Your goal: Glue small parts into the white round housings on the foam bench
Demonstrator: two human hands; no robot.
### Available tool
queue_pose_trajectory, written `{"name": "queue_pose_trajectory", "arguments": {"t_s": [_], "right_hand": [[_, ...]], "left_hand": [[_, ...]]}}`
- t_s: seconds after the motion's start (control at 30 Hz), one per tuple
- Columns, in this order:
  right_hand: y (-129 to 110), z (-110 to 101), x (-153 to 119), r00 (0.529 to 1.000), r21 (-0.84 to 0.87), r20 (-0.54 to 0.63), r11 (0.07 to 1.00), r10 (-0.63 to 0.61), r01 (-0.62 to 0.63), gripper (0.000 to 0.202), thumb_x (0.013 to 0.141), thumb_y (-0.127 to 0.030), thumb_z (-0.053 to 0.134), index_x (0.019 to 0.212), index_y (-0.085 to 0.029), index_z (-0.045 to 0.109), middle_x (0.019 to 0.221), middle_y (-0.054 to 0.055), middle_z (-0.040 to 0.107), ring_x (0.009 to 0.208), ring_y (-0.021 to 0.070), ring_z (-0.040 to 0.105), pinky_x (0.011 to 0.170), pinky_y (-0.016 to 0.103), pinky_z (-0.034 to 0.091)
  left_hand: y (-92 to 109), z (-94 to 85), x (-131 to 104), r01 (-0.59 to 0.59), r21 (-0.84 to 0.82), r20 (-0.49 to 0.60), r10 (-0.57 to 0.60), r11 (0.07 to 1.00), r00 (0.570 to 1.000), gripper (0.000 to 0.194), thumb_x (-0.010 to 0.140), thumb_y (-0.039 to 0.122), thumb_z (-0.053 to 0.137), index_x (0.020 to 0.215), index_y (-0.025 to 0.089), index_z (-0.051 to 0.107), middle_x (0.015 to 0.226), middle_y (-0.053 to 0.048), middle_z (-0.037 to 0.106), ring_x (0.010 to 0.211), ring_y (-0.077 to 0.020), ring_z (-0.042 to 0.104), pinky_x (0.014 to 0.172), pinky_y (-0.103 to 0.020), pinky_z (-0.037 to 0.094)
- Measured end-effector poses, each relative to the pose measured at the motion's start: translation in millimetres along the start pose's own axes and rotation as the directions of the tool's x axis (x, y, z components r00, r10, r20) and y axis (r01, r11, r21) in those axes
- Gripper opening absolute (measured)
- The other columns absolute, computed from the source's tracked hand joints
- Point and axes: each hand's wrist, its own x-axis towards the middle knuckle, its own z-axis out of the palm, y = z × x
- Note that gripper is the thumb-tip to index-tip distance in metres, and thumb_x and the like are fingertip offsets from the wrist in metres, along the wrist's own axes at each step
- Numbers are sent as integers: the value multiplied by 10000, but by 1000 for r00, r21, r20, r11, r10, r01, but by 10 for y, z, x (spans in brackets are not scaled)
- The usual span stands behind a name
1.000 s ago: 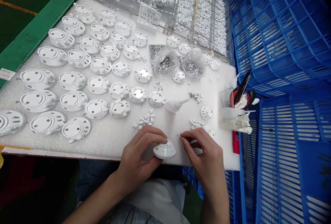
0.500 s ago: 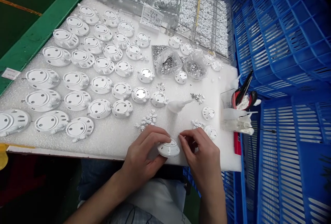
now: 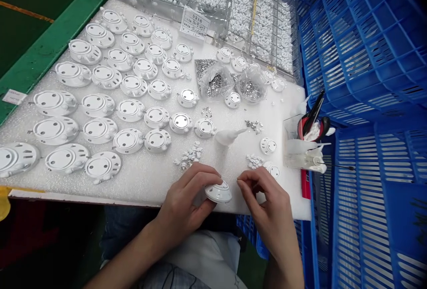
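A round white disc-shaped part [image 3: 219,192] is held tilted near the table's front edge, with my left hand [image 3: 190,197] pinching its left side. Just right of it is my right hand [image 3: 267,195], thumb and forefinger pressed together; whatever lies between those fingertips is too small to make out. Behind the disc stands a white squeeze bottle [image 3: 227,136] with a thin nozzle. Small white pieces [image 3: 190,155] lie beyond my left hand, and another small heap [image 3: 254,161] lies beyond my right. Tiny silvery pieces [image 3: 254,126] are scattered farther back.
Rows of white discs [image 3: 130,109] cover the left of the white foam surface [image 3: 143,182]. Bags of silvery pieces [image 3: 215,84] and a compartment tray [image 3: 230,8] lie behind. At right are a clear holder [image 3: 290,155] with scissors [image 3: 313,122] and blue crates [image 3: 363,53].
My right hand has shifted slightly right, away from the disc, its thumb and forefinger still together. My left hand and the disc have barely moved.
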Motion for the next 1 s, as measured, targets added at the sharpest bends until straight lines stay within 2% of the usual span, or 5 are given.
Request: {"name": "queue_pose_trajectory", "arguments": {"t_s": [0.2,0.3,0.53,0.73,1.0], "right_hand": [[12,-36,-39,994,363,78,926,83,-106,144,1012,-294,644,874,-269,676,807,-38,606,708,102,582,607,200,485],[11,0,-29,992,466,101,878,70,-109,115,983,-320,706,874,-283,713,840,-30,624,777,108,605,648,198,502],[-29,4,8,995,496,100,866,8,-57,102,970,-329,732,877,-289,739,871,-20,637,833,107,625,716,189,543],[-21,15,18,992,510,125,858,-3,-62,66,965,-297,736,902,-284,750,895,-9,643,813,110,636,653,182,564],[-53,-25,45,988,438,135,899,-77,10,74,970,-284,732,897,-278,744,872,-22,658,803,96,646,703,176,564]], "left_hand": [[4,1,10,0,11,19,0,1000,1000,301,906,-27,591,1091,207,634,1016,-36,697,929,-158,688,850,-238,571],[6,13,5,-1,5,35,1,1000,999,307,899,-36,568,1089,198,628,1032,-37,680,945,-144,677,863,-214,556],[7,30,-6,5,-7,51,-4,1000,999,310,915,-22,546,1107,207,630,1062,-47,672,956,-156,669,863,-229,555],[16,7,15,0,-44,61,3,999,998,334,913,-37,535,1128,207,610,1074,-52,681,976,-155,681,874,-230,566],[-13,9,-14,-6,-51,63,9,999,998,326,921,-24,516,1131,209,604,1075,-65,688,975,-175,685,868,-260,581]]}}
